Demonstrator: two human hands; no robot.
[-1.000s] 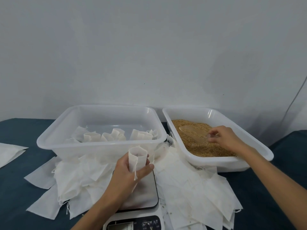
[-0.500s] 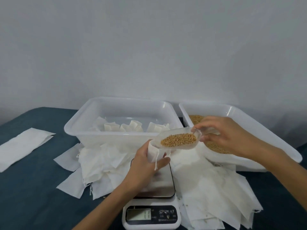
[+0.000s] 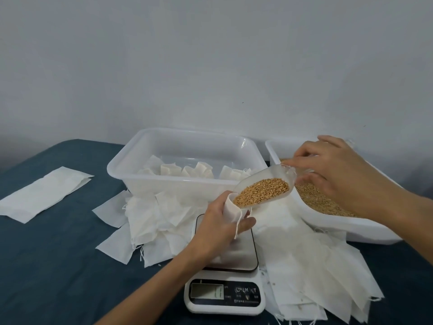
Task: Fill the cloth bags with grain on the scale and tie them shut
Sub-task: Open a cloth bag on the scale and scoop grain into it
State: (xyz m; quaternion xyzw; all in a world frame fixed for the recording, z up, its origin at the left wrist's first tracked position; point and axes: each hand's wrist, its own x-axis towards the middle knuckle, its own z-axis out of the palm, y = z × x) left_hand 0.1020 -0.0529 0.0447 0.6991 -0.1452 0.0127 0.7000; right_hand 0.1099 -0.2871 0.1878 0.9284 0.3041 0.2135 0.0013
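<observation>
A: Pouring now? Near you is the scale [image 3: 226, 266], and your left hand [image 3: 219, 227] is wrapped around the open cloth bag [image 3: 232, 208] right above its plate.

B: Yep. Your right hand [image 3: 339, 179] pinches the back of the clear scoop [image 3: 267, 187], its lip at the bag mouth. Tip slowly, I'd say, and keep that mouth wide or grain [image 3: 261, 192] spills. Finished bags sit in the left tub [image 3: 131, 174] behind; the grain tub [image 3: 328, 221] is on the right.
</observation>
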